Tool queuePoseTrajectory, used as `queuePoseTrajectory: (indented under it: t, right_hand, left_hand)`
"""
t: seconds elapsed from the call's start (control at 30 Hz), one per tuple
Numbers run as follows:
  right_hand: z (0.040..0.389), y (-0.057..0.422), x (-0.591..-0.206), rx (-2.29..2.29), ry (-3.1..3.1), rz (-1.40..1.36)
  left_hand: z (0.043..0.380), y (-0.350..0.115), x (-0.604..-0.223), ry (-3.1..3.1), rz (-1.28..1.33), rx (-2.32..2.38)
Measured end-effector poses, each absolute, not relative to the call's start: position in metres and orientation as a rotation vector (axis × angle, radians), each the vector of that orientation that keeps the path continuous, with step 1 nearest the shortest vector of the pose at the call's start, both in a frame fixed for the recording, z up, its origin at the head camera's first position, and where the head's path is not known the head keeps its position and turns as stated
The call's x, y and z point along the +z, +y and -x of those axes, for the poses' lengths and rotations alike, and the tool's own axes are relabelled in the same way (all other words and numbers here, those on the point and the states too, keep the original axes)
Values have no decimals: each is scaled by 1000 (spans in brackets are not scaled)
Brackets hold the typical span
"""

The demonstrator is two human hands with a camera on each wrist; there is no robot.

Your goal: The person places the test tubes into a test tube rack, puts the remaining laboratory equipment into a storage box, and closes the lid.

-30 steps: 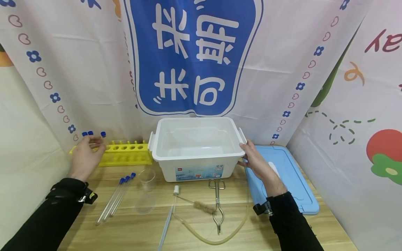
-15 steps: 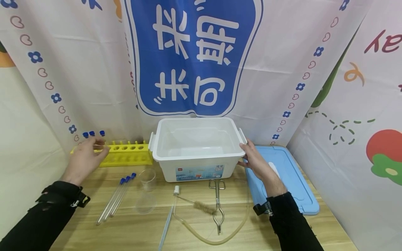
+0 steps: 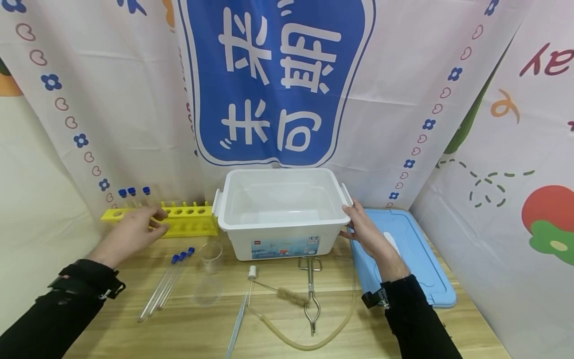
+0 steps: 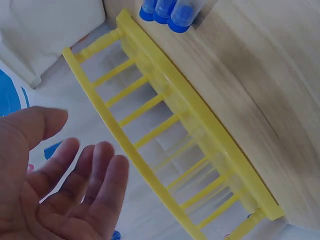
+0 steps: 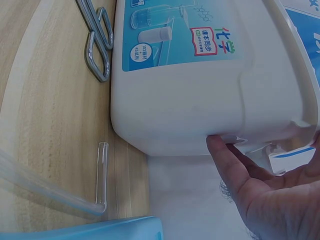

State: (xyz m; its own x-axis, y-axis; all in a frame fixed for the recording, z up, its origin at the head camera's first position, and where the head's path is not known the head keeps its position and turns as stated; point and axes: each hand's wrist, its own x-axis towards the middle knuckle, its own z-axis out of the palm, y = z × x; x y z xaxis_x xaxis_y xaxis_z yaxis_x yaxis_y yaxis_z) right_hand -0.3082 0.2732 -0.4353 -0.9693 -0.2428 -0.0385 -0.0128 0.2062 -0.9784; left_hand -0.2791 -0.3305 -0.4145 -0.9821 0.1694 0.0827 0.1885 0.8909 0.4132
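Observation:
My left hand (image 3: 132, 233) hovers in front of the yellow test tube rack (image 3: 193, 227), fingers loosely bent and holding nothing. In the left wrist view its fingers are spread apart beside the rack's rungs. Three blue-capped test tubes (image 3: 146, 191) stand upright in the rack's left part, their lower ends partly hidden by that hand. Three more capped test tubes (image 3: 165, 284) lie on the table before the rack. My right hand (image 3: 365, 230) grips the right end of the white plastic bin (image 3: 280, 224) by its handle, one fingertip against the side wall in the right wrist view.
A clear plastic cup (image 3: 211, 255) stands left of the bin. In front lie tweezers (image 3: 236, 326), a test tube brush (image 3: 291, 296), metal crucible tongs (image 3: 310, 294) and a rubber tube (image 3: 305, 346). A blue lid (image 3: 414, 254) lies at the right. Printed cloth hangs behind.
My left hand has drawn away from the blue caps, moving right and slightly down along the rack, uncovering the standing tubes. The right hand and the bin have stayed put.

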Motion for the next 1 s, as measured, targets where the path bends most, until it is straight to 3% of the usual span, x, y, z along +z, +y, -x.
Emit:
queuePoseTrajectory:
  t: [1.0]
  right_hand:
    - [309, 272, -435, -1861, 2291, 236]
  left_hand:
    - [269, -317, -435, -3226, 639, -479]
